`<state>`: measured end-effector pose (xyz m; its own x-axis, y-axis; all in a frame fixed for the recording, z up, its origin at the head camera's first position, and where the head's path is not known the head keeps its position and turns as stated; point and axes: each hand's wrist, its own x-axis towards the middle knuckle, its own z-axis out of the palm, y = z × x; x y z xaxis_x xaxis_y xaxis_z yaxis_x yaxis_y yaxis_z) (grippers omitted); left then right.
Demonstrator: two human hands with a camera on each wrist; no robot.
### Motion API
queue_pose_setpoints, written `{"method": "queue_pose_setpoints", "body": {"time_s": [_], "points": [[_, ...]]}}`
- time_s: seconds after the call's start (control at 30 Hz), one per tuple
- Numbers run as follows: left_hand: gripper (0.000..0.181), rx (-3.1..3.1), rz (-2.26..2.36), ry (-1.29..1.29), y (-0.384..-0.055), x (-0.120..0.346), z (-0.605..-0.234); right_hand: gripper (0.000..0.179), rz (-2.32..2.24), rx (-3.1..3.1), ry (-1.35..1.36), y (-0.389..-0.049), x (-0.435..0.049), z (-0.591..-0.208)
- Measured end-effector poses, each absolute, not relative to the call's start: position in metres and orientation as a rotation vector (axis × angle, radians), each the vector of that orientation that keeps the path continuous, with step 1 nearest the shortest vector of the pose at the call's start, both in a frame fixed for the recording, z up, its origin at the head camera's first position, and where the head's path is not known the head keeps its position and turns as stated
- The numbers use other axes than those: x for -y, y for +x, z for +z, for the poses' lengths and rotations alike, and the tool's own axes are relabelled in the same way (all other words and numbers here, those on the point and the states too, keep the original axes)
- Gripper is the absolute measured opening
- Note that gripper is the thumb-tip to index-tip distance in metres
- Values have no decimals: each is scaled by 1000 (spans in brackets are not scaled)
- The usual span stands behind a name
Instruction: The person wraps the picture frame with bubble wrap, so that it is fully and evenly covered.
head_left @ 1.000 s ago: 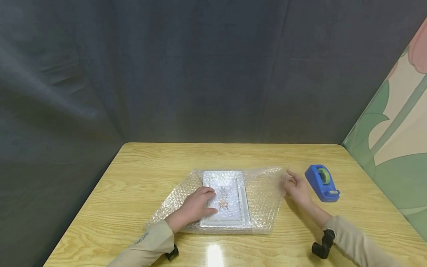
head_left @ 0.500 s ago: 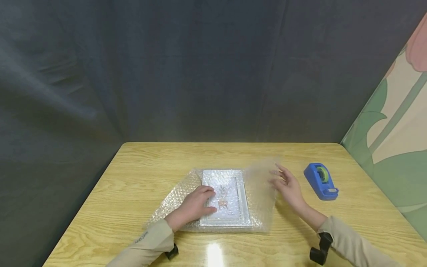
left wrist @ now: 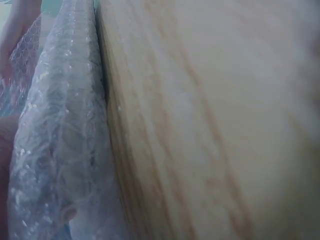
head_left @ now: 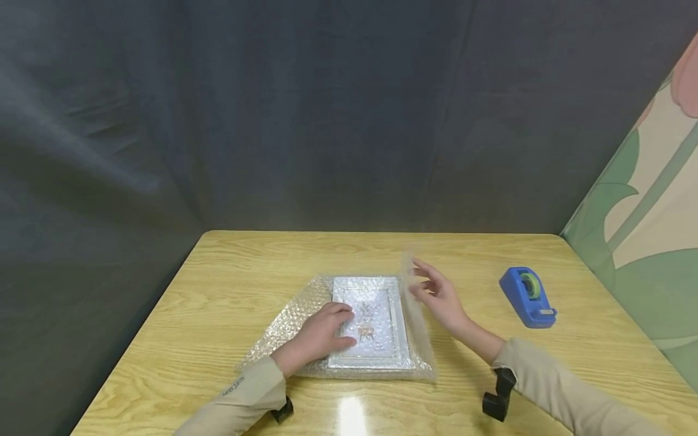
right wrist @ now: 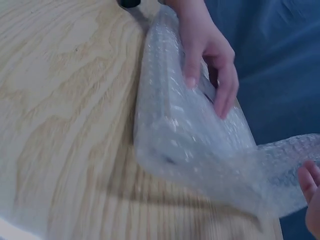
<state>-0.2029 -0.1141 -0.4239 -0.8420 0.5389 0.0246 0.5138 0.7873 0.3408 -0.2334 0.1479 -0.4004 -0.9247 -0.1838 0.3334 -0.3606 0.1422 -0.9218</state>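
A silver-edged picture frame (head_left: 400, 339) with a small deer-like figure in it lies on the table under clear bubble wrap (head_left: 280, 330). My left hand (head_left: 319, 333) rests on its left part, thumb and fingers spread over the wrapped face; the right wrist view also shows this left hand (right wrist: 212, 47) from across. At the frame's right side, my right hand (head_left: 440, 300) holds up the wrap's right flap (head_left: 417, 321) by its far part, so it stands nearly upright. In the left wrist view the wrapped near edge (left wrist: 65, 120) fills the left side.
A blue tape dispenser (head_left: 526, 300) with a green-yellow roll stands on the wooden table (head_left: 245, 260) to the right. A dark curtain (head_left: 327, 121) hangs behind the table, and a flower-patterned panel (head_left: 654, 242) is at the right. Each wrist wears a black device (head_left: 498, 393).
My right hand has moved left, raising the bubble wrap's right flap from nearly flat to upright beside the frame. The left hand has stayed in place.
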Motion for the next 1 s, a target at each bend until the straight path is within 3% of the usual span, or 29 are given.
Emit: {"method": "queue_pose_setpoints", "body": {"time_s": [0.4,0.63,1.0], "points": [[55,-2904,503,860,-205,112,-424,41,1679,2408,744,-227,-106,-395],[57,-2908,517,856,-205,112,-426,39,1554,2446,711,-238,-94,-433],[57,-2925,527,875,-204,114,-425,34,1161,2641,669,-234,-76,-444]]}}
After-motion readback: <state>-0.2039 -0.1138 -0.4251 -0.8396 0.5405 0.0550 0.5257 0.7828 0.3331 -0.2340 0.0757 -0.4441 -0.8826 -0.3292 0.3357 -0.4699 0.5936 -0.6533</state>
